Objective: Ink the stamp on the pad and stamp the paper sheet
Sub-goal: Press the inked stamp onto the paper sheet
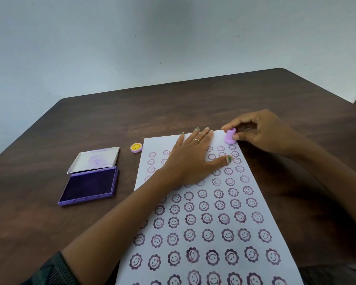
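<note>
A white paper sheet point(210, 229) lies on the dark table, covered with several rows of purple smiley-flower prints. My right hand point(261, 132) pinches a small lilac stamp point(230, 137) by its handle, with its base pressed on the sheet's far right corner. My left hand point(191, 157) lies flat, fingers spread, on the upper part of the sheet and holds it down. The purple ink pad point(89, 185) sits open to the left of the sheet, its lid point(95, 159) folded back behind it.
A small round lilac cap with a yellow smiley point(136, 147) rests on the table between the pad's lid and the sheet's far left corner. The brown table point(193, 103) ends at a pale wall beyond.
</note>
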Demonstrator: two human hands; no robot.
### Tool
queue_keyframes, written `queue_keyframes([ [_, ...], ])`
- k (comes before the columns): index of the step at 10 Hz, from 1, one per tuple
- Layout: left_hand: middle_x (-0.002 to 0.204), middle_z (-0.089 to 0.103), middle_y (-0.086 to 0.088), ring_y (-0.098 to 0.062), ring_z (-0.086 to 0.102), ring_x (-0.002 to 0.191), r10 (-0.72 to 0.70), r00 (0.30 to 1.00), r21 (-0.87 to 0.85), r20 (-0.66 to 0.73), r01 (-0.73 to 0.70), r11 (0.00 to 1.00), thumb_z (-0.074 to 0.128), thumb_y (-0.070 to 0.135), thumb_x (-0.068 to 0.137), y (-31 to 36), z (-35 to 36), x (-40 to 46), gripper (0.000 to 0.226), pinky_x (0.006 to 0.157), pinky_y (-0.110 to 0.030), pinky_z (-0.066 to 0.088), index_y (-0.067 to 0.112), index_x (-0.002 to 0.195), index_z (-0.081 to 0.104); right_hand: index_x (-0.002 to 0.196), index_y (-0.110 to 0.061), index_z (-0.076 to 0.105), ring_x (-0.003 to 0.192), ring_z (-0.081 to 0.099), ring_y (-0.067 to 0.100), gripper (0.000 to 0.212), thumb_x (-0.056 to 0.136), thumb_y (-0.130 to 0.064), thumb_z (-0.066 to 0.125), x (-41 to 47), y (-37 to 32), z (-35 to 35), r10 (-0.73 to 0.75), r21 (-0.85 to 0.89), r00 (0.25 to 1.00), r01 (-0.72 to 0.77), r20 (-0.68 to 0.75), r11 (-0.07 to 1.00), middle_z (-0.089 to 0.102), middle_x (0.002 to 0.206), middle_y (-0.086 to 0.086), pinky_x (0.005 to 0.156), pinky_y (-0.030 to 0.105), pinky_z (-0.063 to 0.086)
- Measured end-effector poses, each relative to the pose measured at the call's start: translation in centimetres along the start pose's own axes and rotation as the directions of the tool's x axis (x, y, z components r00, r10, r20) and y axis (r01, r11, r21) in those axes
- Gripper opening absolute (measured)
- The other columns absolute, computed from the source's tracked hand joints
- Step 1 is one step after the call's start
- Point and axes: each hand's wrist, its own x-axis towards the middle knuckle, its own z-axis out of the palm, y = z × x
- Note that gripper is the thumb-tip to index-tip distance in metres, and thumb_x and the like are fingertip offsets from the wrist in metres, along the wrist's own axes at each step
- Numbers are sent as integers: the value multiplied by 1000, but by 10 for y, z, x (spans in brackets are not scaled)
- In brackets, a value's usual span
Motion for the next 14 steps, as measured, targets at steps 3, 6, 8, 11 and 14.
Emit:
queue_keyframes([
  [3, 161, 5, 4, -13, 0, 148, -3, 1000, 4, -3, 3, 1000, 31, 65, 88, 0, 0, 1, 80, 119, -41, -4, 20, 150, 7, 104, -10, 68, 98, 64, 14, 29, 74, -7, 71, 3, -4, -2, -11, -120, 999, 15, 36, 993, 69, 111, 6, 87, 18, 46],
  [6, 161, 5, 3, -14, 0, 148, 4, 1000, 9, -2, -4, 1000, 31, 66, 88, 0, -1, 1, 82, 120, -42, -4, 19, 150, 8, 92, -6, 71, 82, 63, 11, 25, 68, -7, 77, 5, -5, 1, 15, -127, 1000, -17, -24, 992, 72, 101, 9, 68, 3, 45],
  [8, 161, 6, 3, -15, 0, 148, 0, 1000, 12, -1, 0, 1000, 30, 66, 88, 0, 0, 2, 82, 120, -42, -4, 19, 150, 8, 92, -6, 72, 77, 64, 7, 27, 66, -8, 78, 7, -7, 1, 40, -117, 999, -41, -16, 992, 73, 98, 7, 68, 0, 44],
  [11, 161, 5, 3, -14, 0, 148, 0, 1000, 15, -2, 0, 1000, 30, 66, 88, -1, 0, 1, 81, 119, -42, -5, 19, 151, 7, 94, -7, 72, 78, 66, 11, 30, 64, -9, 79, 6, -9, 1, 62, -104, 998, -64, -24, 993, 73, 98, 8, 66, 8, 49],
  [14, 161, 5, 3, -15, 0, 148, -1, 1000, 16, 5, 1, 1000, 30, 66, 88, 0, -1, 0, 81, 120, -42, -4, 19, 150, 7, 91, -7, 72, 73, 65, 7, 31, 61, -8, 81, 6, -8, 0, 95, -81, 995, -98, -40, 992, 74, 95, 8, 65, -2, 43],
])
